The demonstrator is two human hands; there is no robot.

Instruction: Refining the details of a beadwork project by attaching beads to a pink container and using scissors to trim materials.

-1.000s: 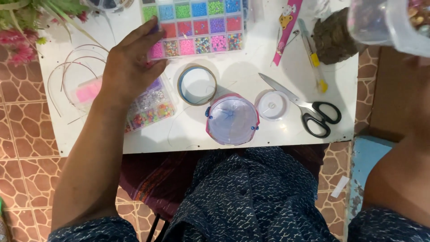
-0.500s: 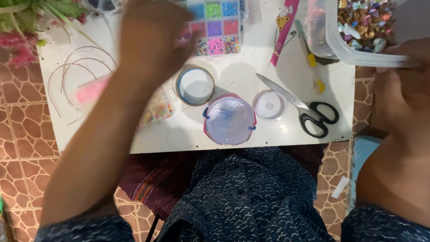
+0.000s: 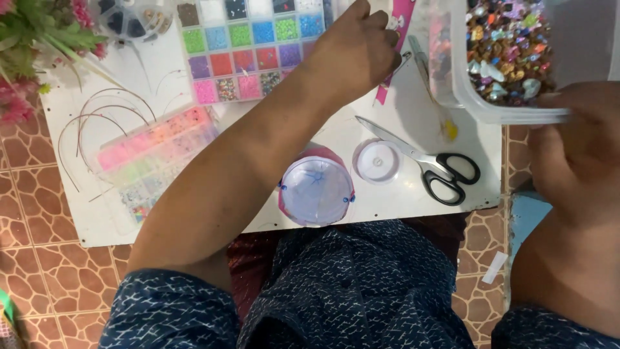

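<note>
L hand [image 3: 358, 55] is reached fwd over the white tabletop [image 3: 84, 223], fingers curled together in a loose fist, knuckles up; can't tell if anything is pinched inside. It sits at the right edge of the gridded bead organizer [image 3: 248, 48], w/ compartments of green, blue, red, purple, pink beads running off to its left. Just right of the fist lies a pink packet strip [image 3: 403, 26], and a thin tool w/ a yellow end [image 3: 445, 126] beyond that.

R hand [image 3: 571, 148] is clamped on the near rim of a clear plastic tub [image 3: 478, 106], held up above the tabletop's right edge; tub is full of mixed coloured beads and stones [image 3: 510, 48].

Below the L forearm: a round clear-lidded pink container [image 3: 316, 187], w/ a small white spool [image 3: 378, 161] just right of it and black-handled scissors [image 3: 445, 171] further right, blades pointing back toward the L hand. Left of the forearm: long clear box of pastel beads [image 3: 155, 152], thin wire hoops [image 3: 90, 119], artificial pink flowers [image 3: 35, 48] at the far corner.
</note>
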